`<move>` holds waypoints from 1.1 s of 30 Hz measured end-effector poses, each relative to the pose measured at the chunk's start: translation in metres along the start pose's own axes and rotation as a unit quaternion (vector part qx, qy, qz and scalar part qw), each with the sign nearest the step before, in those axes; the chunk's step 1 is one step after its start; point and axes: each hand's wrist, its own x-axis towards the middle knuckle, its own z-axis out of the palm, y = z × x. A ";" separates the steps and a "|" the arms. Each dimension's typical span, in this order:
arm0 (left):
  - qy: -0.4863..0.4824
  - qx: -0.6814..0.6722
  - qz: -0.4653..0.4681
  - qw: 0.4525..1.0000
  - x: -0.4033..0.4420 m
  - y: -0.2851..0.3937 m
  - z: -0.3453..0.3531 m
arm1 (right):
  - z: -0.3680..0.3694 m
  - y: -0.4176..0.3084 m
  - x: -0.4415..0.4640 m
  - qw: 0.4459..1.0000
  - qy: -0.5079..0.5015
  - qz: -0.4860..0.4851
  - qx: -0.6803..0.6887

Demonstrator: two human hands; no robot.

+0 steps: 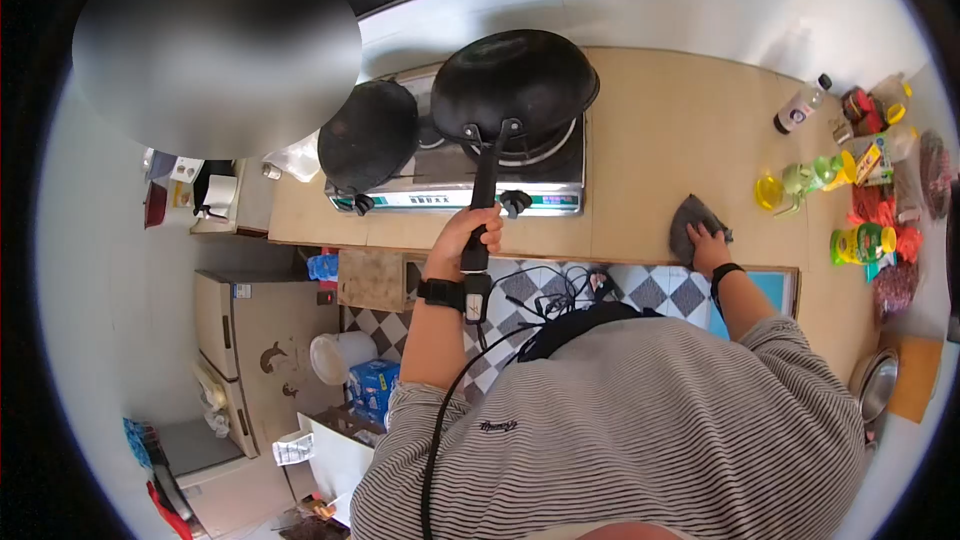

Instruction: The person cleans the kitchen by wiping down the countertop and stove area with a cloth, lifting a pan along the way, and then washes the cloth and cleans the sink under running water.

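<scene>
My left hand (pixel 479 233) is wrapped around the black handle of a wok (pixel 515 80). The wok is tilted over the right burner of a gas stove (pixel 455 198), and part of the burner's ring shows below it. A second dark round pan or lid (pixel 368 135) leans at the stove's left side. On the wooden counter to the right, my right hand (pixel 709 246) presses its fingers onto a dark grey cloth (pixel 693 221), which lies bunched near the front edge.
Bottles and jars stand at the counter's right end, including a clear bottle (pixel 803 104) and a yellow-green container (pixel 862 244). A metal bowl (pixel 879 383) sits at the far right. Below the counter are cables (pixel 555 292) on checkered floor; a refrigerator (pixel 270 335) stands left.
</scene>
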 end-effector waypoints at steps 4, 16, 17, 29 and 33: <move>0.029 0.027 -0.011 0.999 0.004 -0.021 -0.022 | -0.021 -0.007 -0.013 0.998 -0.016 0.014 0.056; 0.157 0.154 -0.032 0.975 0.012 -0.075 -0.109 | -0.039 -0.030 -0.034 0.994 0.073 0.053 0.055; 0.185 0.176 -0.024 0.967 0.015 -0.077 -0.114 | -0.039 -0.033 -0.033 0.995 0.068 0.055 0.057; 0.192 0.373 -0.091 0.903 0.021 -0.078 -0.118 | -0.131 -0.095 0.192 0.970 0.225 -0.076 -0.043; 0.301 0.301 -0.147 0.893 -0.017 -0.079 -0.126 | -0.179 -0.071 0.290 0.988 0.139 0.072 -0.013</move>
